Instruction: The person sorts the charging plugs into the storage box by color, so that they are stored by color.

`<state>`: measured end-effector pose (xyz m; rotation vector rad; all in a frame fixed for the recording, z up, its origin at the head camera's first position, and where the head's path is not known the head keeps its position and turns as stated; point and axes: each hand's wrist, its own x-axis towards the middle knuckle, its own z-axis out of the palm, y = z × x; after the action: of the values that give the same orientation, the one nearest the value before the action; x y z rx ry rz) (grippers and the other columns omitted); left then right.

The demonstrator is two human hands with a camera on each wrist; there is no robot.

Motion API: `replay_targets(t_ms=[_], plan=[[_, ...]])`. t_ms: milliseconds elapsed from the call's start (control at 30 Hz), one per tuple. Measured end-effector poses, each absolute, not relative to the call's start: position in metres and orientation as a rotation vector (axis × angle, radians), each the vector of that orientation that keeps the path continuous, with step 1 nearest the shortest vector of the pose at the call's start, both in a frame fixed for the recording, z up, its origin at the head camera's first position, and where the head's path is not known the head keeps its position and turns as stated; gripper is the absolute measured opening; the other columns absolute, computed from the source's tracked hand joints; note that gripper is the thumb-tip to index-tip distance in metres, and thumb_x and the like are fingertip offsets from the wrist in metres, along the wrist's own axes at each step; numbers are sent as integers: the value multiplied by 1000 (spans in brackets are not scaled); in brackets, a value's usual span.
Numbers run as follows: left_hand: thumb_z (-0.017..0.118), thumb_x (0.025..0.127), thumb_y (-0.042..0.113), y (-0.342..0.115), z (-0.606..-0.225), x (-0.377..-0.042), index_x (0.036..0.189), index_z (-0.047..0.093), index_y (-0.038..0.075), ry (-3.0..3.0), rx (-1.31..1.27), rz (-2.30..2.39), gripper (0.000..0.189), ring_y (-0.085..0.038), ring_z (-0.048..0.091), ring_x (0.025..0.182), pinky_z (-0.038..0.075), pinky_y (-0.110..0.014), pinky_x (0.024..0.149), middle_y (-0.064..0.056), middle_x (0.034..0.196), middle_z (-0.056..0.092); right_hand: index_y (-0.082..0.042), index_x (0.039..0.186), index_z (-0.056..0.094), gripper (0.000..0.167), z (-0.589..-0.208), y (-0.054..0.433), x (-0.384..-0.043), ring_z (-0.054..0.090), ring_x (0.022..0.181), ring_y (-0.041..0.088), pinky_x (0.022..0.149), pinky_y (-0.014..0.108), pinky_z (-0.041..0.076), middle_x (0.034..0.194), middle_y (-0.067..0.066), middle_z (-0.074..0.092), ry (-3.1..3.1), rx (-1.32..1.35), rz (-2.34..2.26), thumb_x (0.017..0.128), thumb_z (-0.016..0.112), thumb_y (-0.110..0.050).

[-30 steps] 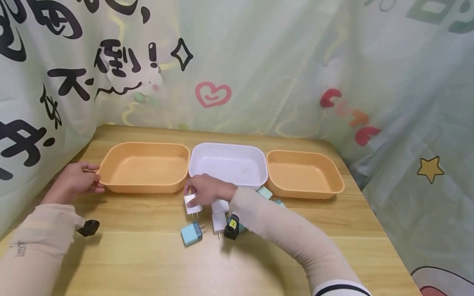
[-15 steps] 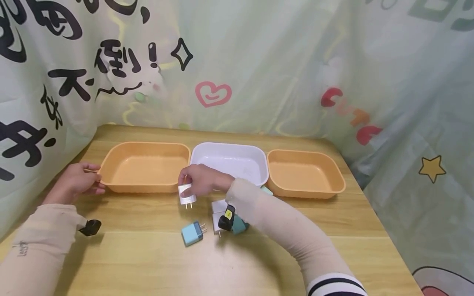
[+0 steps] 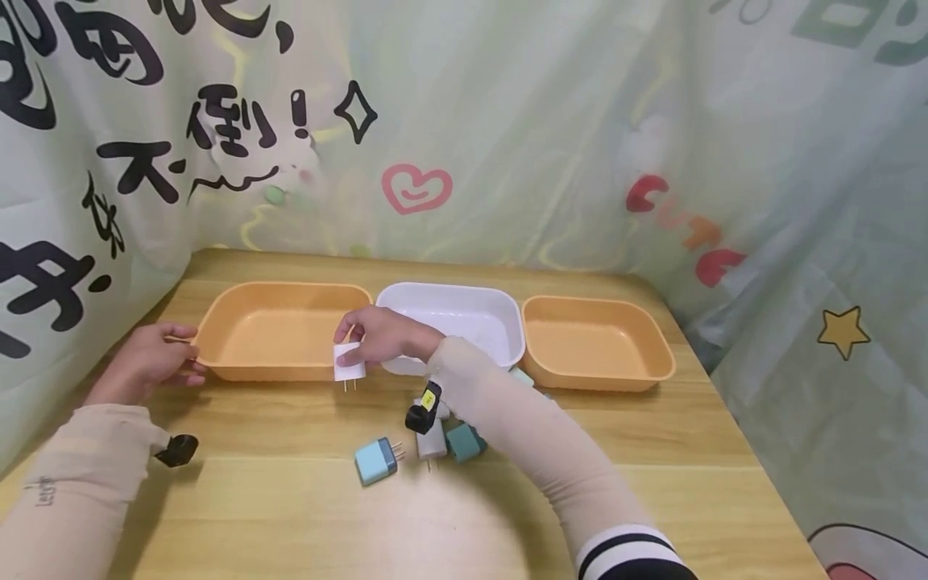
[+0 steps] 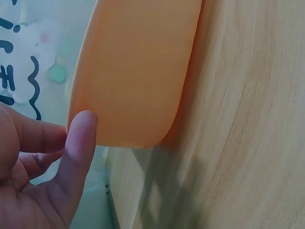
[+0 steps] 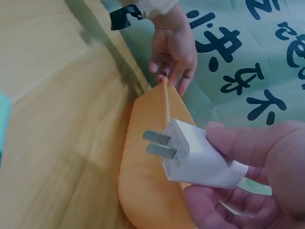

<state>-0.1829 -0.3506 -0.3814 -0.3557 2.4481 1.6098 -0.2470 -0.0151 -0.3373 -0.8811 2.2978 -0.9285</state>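
Note:
In the head view my right hand (image 3: 387, 332) pinches a white charger plug (image 3: 349, 362) between thumb and fingers, prongs down, at the near right corner of the left orange tray (image 3: 268, 372). The right wrist view shows this white charger plug (image 5: 202, 155) close up, its two flat prongs pointing left. My left hand (image 3: 154, 358) holds that tray's left end; in the left wrist view the thumb (image 4: 81, 138) lies on the outer wall and the fingers are behind the rim. A light blue charger plug (image 3: 375, 461), a white one (image 3: 431, 441) and a teal one (image 3: 466, 442) lie on the table.
A white tray (image 3: 464, 318) stands in the middle, partly behind my right arm, and another orange tray (image 3: 598, 379) at the right. A pale green plug (image 3: 522, 376) shows past the sleeve. Printed cloth (image 3: 507, 161) hangs behind the wooden table (image 3: 290, 515).
My right hand has lifted the white charger plug and carried it left and back, from near the other plugs to the left orange tray. The left hand stays on the tray.

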Motion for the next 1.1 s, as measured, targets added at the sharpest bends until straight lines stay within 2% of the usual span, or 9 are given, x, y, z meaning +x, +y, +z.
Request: replay_targets(t_ms=[133,367,633,833,1033,1100], plan=[[43,95,-5,-351,-383,-184,138,18,-21,2447,-369,1618,53,-18,65,72,61,-37,71,-27,104,51,-10,102,64,23,-344,-21,-253,55,76,15,64,23,55,90,6,57,2293,-829,-1011,84,77,-15],[44,95,-4,-349,-383,-184,138,19,-21,2452,-387,1623,53,-18,65,72,61,-36,71,-29,107,50,-8,98,64,20,-358,-31,-264,59,61,15,63,33,60,85,7,55,2269,-670,-1263,84,77,-11],[43,95,-4,-348,-381,-183,137,20,-21,2454,-396,1611,51,-17,65,73,61,-36,70,-29,106,51,-8,95,63,19,-365,-50,-268,58,57,12,54,21,56,78,4,56,2357,-649,-1319,84,78,-14],[42,95,-5,-350,-381,-182,137,18,-22,2439,-359,1635,51,-18,66,73,61,-36,72,-27,104,52,-7,91,65,17,-365,-66,-271,56,72,10,56,17,55,82,1,60,2441,-720,-1257,83,78,-13],[42,94,-6,-349,-383,-182,138,17,-23,2436,-353,1647,53,-18,66,72,61,-35,72,-26,104,53,-9,90,65,18,-368,-77,-275,56,70,8,55,14,52,82,-3,59,2538,-727,-1102,84,78,-18],[42,94,-6,-349,-382,-182,138,16,-23,2438,-352,1641,53,-18,66,72,61,-35,72,-28,105,52,-10,91,65,19,-369,-82,-276,56,69,8,58,13,49,81,-4,60,2579,-717,-1020,84,77,-23]])
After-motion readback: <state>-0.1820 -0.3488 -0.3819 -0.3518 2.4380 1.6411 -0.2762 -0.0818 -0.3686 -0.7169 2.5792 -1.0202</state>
